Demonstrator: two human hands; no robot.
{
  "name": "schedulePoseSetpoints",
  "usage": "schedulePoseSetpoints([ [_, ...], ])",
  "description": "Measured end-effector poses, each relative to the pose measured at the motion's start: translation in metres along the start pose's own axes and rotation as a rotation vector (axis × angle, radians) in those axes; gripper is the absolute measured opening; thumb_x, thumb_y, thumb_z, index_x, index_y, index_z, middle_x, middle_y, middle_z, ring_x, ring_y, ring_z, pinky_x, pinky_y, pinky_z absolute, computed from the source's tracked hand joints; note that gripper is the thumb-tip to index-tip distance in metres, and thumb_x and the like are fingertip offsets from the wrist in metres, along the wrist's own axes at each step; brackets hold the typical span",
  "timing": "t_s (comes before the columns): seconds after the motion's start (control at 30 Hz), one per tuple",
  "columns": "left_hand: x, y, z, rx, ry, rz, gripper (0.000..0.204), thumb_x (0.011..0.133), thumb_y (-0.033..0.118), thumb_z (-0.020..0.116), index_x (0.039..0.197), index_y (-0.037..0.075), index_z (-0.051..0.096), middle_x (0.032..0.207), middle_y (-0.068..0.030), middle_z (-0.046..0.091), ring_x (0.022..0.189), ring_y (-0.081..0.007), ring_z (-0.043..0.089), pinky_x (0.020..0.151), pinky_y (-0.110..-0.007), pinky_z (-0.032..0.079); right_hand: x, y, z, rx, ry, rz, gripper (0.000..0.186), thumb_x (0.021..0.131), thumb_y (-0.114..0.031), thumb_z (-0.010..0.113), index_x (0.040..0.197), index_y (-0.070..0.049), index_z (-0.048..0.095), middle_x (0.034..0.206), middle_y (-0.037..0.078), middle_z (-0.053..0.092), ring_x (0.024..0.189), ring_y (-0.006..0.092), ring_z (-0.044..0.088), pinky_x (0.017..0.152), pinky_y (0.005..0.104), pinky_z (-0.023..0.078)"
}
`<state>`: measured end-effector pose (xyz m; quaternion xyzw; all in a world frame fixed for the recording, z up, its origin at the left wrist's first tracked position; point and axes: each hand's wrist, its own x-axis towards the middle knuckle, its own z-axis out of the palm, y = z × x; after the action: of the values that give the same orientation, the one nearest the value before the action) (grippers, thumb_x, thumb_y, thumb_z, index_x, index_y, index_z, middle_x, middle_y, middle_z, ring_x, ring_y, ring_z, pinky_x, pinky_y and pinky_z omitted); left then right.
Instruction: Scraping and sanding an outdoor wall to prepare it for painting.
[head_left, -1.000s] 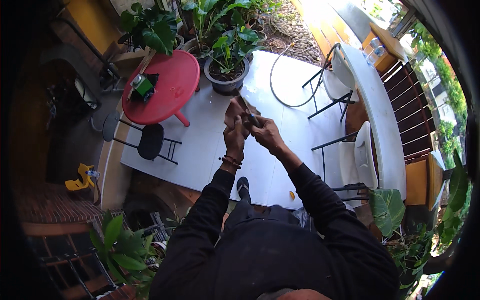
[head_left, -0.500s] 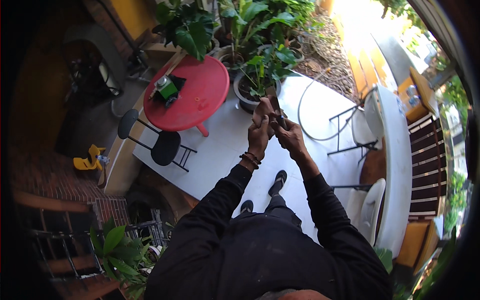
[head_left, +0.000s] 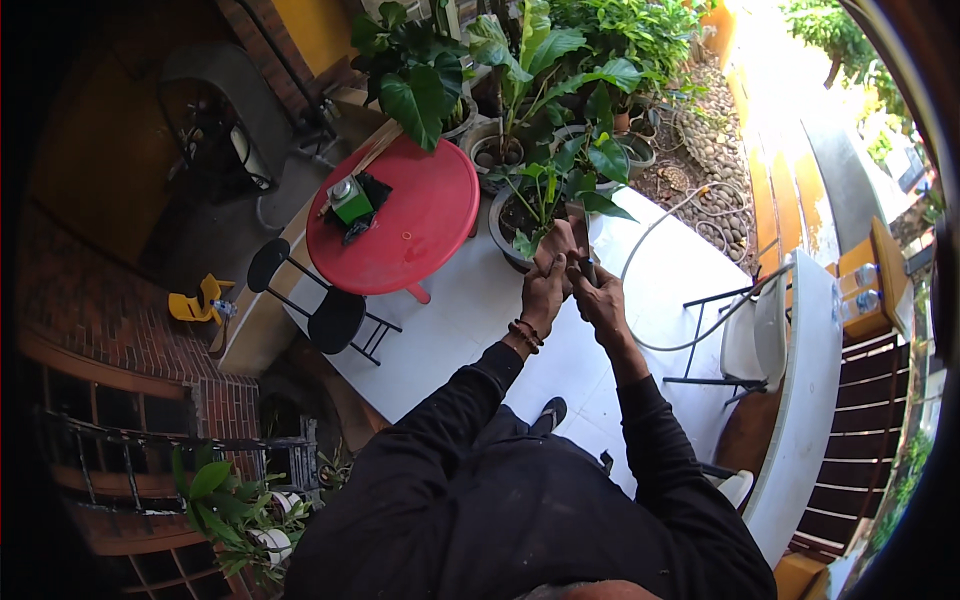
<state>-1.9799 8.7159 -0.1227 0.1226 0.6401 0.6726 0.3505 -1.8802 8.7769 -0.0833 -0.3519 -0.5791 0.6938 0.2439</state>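
Note:
My left hand (head_left: 542, 290) is closed on a crumpled brown piece of cloth or paper (head_left: 553, 242). My right hand (head_left: 598, 295) grips the dark handle of a flat tool (head_left: 586, 268), perhaps a blade, which lies against the brown piece; its far end points away from me. Both hands are close together, just in front of a potted leafy plant (head_left: 540, 195) in a grey pot (head_left: 496, 228), whose soil is partly hidden by leaves.
A red round table (head_left: 390, 240) with a green box (head_left: 352, 205) stands left, beside a black folding chair (head_left: 335, 325). At right are white chairs (head_left: 755, 330), a long pale counter (head_left: 805, 420) and a looped hose (head_left: 645, 347). More plants stand behind, over white flooring (head_left: 460, 320).
My head view has swung, so the surroundings sit lower and further right. Both hands have shifted rightward in the picture, still holding the brown piece and the tool.

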Motion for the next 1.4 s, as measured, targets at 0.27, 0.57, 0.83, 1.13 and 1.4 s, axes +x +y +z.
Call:
schedulePoseSetpoints([
  [0.27,0.087,-0.002,0.032,-0.115,0.017,0.049,0.040,0.098,0.040,0.064,0.107,0.002,0.071,0.092,0.0009,0.067,0.081,-0.0089,0.058,0.069,-0.027,0.048,0.085,-0.005,-0.019,-0.048,0.018,0.108,0.029,0.096,-0.032,0.068,0.082,-0.008,0.061,0.057,-0.007,0.046,0.044,0.0024,0.038,0.038,0.0222,0.026],
  [0.57,0.230,0.065,0.083,-0.287,-0.155,0.140,0.040,0.102,0.032,0.056,0.122,-0.001,0.064,0.114,-0.0066,0.069,0.097,-0.0152,0.065,0.082,-0.031,0.053,0.226,-0.076,-0.038,-0.170,0.079,-0.032,0.033,0.096,-0.028,0.066,0.121,-0.007,0.068,0.060,-0.010,0.043,0.045,0.0012,0.035,0.041,0.0213,0.025],
  [0.83,0.329,0.118,0.108,-0.274,-0.122,0.093,0.052,0.102,0.044,0.052,0.135,0.004,0.053,0.122,-0.0079,0.063,0.105,-0.0215,0.066,0.062,-0.035,0.062,0.316,-0.125,-0.081,-0.139,0.277,-0.094,0.034,0.093,-0.034,0.066,0.075,-0.005,0.062,0.058,-0.003,0.047,0.048,0.0069,0.044,0.042,0.0271,0.032],
  [1.13,0.348,0.128,0.210,-0.268,-0.259,0.089,0.044,0.102,0.037,0.056,0.136,0.010,0.050,0.128,-0.0071,0.061,0.108,-0.0226,0.065,0.066,-0.036,0.064,0.347,-0.135,-0.163,-0.133,0.346,-0.155,0.032,0.098,-0.040,0.064,0.087,-0.010,0.064,0.055,-0.009,0.040,0.042,0.0031,0.034,0.038,0.0230,0.024],
  [1.4,0.368,0.113,0.351,-0.240,-0.344,0.090,0.040,0.103,0.032,0.054,0.136,0.009,0.052,0.128,-0.0074,0.061,0.105,-0.0223,0.066,0.065,-0.034,0.063,0.386,-0.146,-0.287,-0.127,0.391,-0.199,0.031,0.099,-0.032,0.064,0.077,-0.011,0.056,0.057,-0.007,0.044,0.045,0.0041,0.038,0.039,0.0237,0.028],
])
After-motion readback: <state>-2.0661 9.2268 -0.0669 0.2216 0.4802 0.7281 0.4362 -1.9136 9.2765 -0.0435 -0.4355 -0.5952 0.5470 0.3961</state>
